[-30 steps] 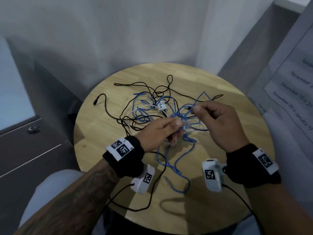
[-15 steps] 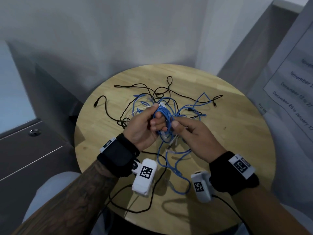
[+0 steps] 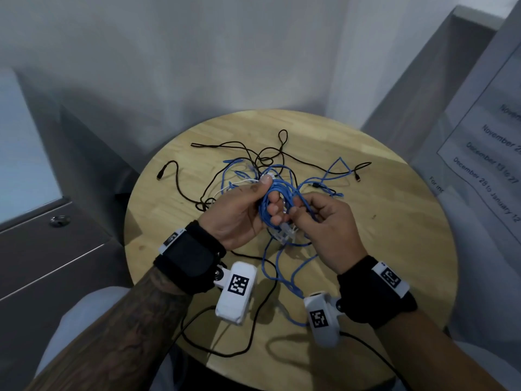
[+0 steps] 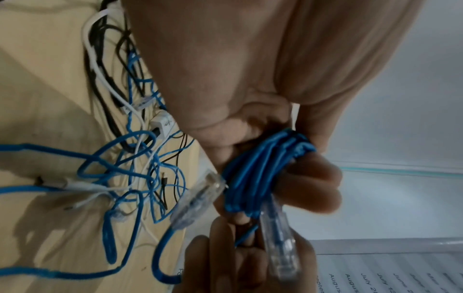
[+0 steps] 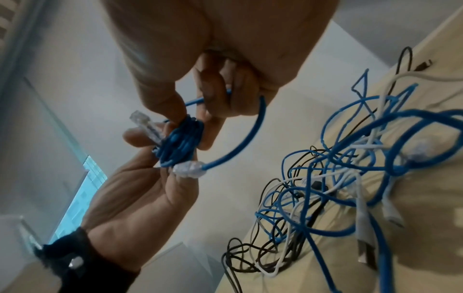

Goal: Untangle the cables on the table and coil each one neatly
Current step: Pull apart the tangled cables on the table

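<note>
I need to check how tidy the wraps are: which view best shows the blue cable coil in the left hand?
The left wrist view: the bundled blue cable coil fills the frame's middle, strands distinct across the left hand. The right wrist view shows it smaller; the head view partly hides it behind fingers.

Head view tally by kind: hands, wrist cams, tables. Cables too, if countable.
Hands: 2, left hand and right hand
Wrist cams: 2
Table: 1
Cables: too tangled to count
Total: 5

Round wooden table [image 3: 394,221], tangled blue cables [image 3: 324,182], black cables [image 3: 180,190] (one white cable [image 3: 242,182] among them)
</note>
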`<state>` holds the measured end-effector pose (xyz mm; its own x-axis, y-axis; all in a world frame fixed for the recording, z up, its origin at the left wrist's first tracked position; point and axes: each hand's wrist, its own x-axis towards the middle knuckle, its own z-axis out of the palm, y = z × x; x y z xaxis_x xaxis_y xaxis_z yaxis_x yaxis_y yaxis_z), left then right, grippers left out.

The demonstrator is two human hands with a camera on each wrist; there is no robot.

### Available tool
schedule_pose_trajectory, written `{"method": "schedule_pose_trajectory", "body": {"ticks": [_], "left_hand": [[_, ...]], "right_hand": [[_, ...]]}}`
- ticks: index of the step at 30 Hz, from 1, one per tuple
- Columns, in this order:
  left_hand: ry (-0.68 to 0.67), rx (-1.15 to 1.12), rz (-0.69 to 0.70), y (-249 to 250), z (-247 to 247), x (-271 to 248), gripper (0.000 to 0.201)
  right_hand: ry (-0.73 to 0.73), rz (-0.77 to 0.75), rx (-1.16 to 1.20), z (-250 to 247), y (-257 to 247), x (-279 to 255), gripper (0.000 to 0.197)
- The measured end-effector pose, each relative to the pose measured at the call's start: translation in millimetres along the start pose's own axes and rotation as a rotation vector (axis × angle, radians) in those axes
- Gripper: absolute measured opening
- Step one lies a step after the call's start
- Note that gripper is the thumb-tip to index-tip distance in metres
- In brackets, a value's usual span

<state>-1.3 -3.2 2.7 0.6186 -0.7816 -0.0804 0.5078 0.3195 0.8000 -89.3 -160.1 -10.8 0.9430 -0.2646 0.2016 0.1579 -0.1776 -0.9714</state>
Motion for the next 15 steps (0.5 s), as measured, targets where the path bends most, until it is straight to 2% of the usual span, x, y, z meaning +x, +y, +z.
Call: {"method": "schedule_pose_trajectory", "body": {"ticks": [3,6,7,10,12,13,15], "left_hand": [[0.004,0.076,0.027,3.5,-2.7,-3.6,0.039],[0.051,0.073,0.035,1.4,1.1,-2.8,0.039],[0.086,0.023,0.03,-0.7,4.2,-1.4,0.039],[0.244,-0.067,0.075,-11.6,11.5,5.7,0.038],[0.356,-0.083,0.123,-18.3,9.8,9.2,0.036],[0.4,-0.095,0.131,-19.7,7.8,10.0,0.039],[0.45,-0.139,0.128,-18.0,3.4,10.5,0.045]], "right_hand": [[0.018,-0.029,-0.04,2.2,0.7,0.3,0.011],[0.038,-0.072,-0.156,1.0,3.2,3.8,0.022],[0.036,-0.096,-0.209,1.0,4.2,4.9,0.024],[-0.002,-0.196,-0.447,3.6,9.4,1.3,0.014],[-0.085,-0.221,-0.603,6.4,16.1,-1.9,0.035],[-0.107,-0.21,-0.621,7.2,18.6,-1.6,0.039],[-0.134,-0.202,-0.629,6.8,20.0,1.3,0.034]]}}
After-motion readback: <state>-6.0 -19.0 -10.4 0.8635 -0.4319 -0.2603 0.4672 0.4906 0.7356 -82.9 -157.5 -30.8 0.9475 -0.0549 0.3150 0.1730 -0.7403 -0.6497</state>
